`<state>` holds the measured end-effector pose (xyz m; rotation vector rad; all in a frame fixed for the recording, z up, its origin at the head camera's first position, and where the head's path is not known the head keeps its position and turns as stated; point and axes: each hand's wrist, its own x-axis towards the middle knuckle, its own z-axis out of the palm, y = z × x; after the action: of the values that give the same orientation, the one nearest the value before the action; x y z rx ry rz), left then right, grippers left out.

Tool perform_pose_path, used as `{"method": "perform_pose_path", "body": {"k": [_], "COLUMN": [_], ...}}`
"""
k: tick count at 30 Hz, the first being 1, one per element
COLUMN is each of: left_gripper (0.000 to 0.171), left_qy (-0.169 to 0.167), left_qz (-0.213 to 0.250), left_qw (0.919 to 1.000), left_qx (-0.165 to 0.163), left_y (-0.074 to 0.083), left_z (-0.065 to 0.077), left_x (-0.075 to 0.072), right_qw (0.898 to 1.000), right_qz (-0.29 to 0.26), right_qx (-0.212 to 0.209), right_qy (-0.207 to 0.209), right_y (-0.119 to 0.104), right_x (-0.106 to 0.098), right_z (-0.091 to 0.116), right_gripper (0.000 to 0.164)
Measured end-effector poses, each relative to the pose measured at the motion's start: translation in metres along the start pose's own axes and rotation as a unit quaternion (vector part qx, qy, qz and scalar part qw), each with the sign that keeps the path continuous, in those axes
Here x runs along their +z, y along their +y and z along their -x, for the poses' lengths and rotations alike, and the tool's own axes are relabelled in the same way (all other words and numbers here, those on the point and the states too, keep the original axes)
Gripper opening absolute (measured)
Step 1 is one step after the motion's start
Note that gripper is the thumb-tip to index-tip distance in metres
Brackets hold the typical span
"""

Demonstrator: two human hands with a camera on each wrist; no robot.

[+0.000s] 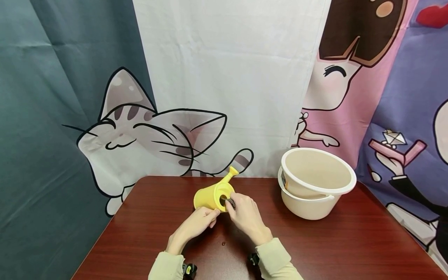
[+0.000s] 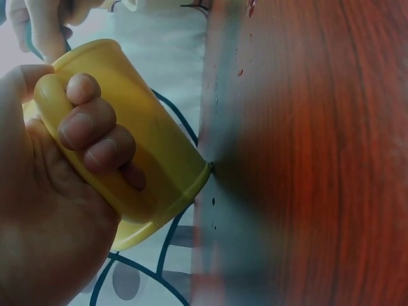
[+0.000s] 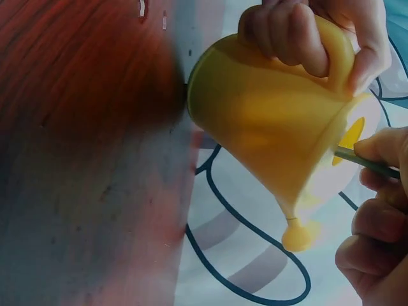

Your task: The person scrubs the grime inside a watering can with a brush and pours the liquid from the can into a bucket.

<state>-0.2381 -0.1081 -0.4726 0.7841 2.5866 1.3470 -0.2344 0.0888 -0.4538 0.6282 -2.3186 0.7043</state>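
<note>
A watering can (image 1: 206,197) tilts on a table (image 1: 140,237), a person's left hand (image 1: 197,223) on its handle (image 2: 51,94), right hand (image 1: 246,214) and a tool (image 3: 376,166) at its opening (image 3: 354,132), nested tubs (image 1: 309,207) to its right and a backdrop (image 1: 224,70) behind it.

Head camera looks forward and down over the table (image 1: 133,241); 2 close, sideways-turned wrist views share the watering can (image 3: 261,115).

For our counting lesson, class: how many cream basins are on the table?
2: the upper basin, partly inside the lower basin, right of the watering can; another could hide between.
</note>
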Motion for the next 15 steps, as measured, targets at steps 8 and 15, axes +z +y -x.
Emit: {"method": "perform_pose_path", "body": {"k": [8,15], "left_gripper": [0.053,0.054], "left_qy": [-0.001,-0.004], "left_qz": [0.002,0.002], "left_qw": [1.0,1.0], "left_qx": [0.0,-0.003], "left_y": [0.001,0.001], "left_z": [0.0,0.0], "left_x": [0.0,-0.001], "right_qw": [1.0,0.999], "right_qz": [-0.009,-0.024], "right_qx": [0.004,-0.012], "right_qy": [0.015,0.031], "right_y": [-0.005,-0.01], "right_x": [-0.008,-0.018], "right_z": [-0.003,-0.007], "right_gripper": [0.031,0.031]}}
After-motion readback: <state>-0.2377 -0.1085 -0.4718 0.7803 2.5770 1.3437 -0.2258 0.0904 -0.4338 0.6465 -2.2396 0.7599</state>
